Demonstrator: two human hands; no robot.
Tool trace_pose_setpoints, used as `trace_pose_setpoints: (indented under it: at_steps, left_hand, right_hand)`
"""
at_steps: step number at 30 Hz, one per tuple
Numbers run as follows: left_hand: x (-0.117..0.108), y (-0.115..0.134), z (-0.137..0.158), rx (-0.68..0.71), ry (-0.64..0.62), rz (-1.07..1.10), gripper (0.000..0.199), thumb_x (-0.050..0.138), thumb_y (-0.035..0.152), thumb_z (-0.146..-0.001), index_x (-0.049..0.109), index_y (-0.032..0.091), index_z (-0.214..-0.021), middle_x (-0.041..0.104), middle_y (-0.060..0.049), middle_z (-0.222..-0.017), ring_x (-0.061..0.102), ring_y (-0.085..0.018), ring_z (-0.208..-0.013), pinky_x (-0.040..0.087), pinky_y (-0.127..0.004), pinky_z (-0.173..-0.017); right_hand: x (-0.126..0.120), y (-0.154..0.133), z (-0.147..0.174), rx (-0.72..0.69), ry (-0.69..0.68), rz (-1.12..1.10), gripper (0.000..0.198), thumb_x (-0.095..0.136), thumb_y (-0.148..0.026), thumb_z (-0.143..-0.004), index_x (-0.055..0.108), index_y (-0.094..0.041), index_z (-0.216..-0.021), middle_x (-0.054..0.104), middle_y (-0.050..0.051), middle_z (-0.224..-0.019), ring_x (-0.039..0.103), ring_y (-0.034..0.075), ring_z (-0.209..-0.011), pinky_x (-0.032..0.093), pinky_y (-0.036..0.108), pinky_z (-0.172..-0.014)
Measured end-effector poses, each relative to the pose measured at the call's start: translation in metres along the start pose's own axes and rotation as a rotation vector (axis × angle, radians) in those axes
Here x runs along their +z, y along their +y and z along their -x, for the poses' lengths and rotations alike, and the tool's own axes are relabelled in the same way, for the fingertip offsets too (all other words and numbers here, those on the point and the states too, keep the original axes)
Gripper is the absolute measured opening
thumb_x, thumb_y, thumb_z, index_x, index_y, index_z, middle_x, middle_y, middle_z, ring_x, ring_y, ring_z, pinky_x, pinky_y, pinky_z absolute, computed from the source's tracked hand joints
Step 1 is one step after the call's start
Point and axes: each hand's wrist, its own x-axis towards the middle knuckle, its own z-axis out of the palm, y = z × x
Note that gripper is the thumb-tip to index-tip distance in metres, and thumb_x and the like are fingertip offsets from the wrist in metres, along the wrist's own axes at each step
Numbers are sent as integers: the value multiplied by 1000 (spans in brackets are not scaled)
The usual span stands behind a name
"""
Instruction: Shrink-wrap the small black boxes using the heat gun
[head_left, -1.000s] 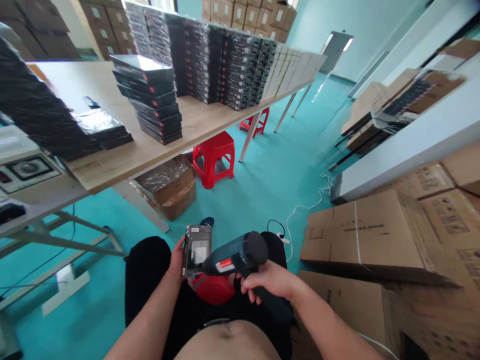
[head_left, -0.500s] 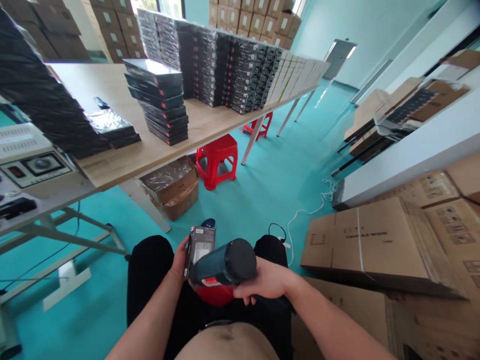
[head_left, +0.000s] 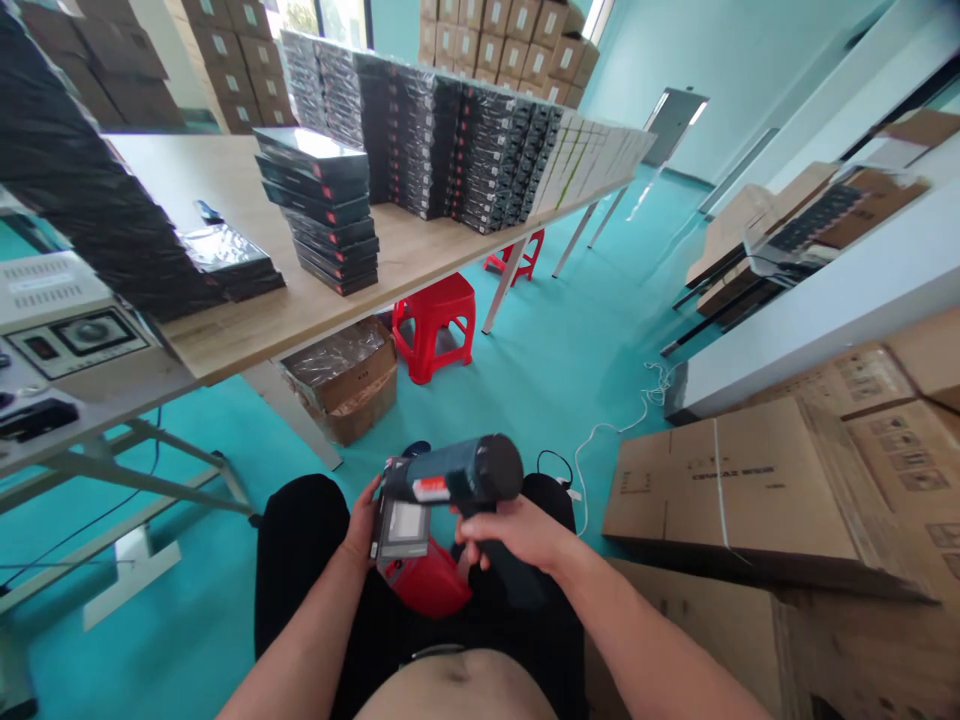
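Note:
My right hand (head_left: 506, 535) is wrapped round the handle of a dark teal heat gun (head_left: 457, 472) with a black rear cap and a red-and-white label. Its barrel points left, over the top of a flat black box (head_left: 403, 535) with a pale label. That box is gripped along its left side by my left hand (head_left: 363, 522), between my knees. The barrel hides the box's upper part; whether the two touch, I cannot tell. Below the box shows the red seat of a stool (head_left: 439, 590) between my legs.
A wooden table (head_left: 247, 338) on the left bears a stack of black boxes (head_left: 330, 235) and long wrapped rows. A red stool (head_left: 435, 315) and an open carton (head_left: 356, 400) stand beneath it. Large cartons (head_left: 690, 480) lie at my right. A white cable (head_left: 600, 430) runs over the floor.
The heat gun has moved up and its barrel has swung across the top of the box, uncovering the lower part. My left hand stays nearly in place with the box.

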Motion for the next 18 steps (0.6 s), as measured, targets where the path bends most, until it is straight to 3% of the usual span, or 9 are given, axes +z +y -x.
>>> trace_pose_setpoints:
  at_steps: [3, 8, 12, 18]
  left_hand:
    - [1, 4, 4, -64, -44, -5, 52, 49, 49, -84, 58, 6, -111, 70, -14, -80, 68, -30, -80, 57, -41, -70]
    - [8, 5, 9, -50, -35, 23, 50, 51, 46, -84, 58, 5, -110, 70, -15, -83, 67, -31, -82, 56, -44, -74]
    - [13, 6, 12, -53, -56, 29, 48, 48, 46, -85, 59, 6, -109, 69, -17, -88, 66, -32, -85, 55, -47, -78]
    - [10, 6, 10, -55, -94, 27, 50, 47, 49, -85, 58, 8, -111, 70, -15, -88, 66, -31, -90, 54, -46, -80]
  right_hand:
    - [-12, 4, -17, -20, 199, -71, 28, 61, -27, -71, 61, -12, -95, 64, 5, -75, 60, 14, -58, 48, 23, -49]
    - [-40, 9, -20, 5, 284, -40, 28, 60, -26, -71, 59, -11, -94, 64, 5, -74, 60, 13, -58, 48, 22, -47]
    - [-43, 17, -3, 43, 169, -11, 27, 62, -26, -70, 61, -10, -92, 65, 5, -72, 60, 13, -55, 48, 22, -47]
    - [-40, 25, 27, 206, -157, 71, 28, 69, -19, -61, 65, -9, -87, 65, 5, -67, 58, 14, -49, 44, 22, -41]
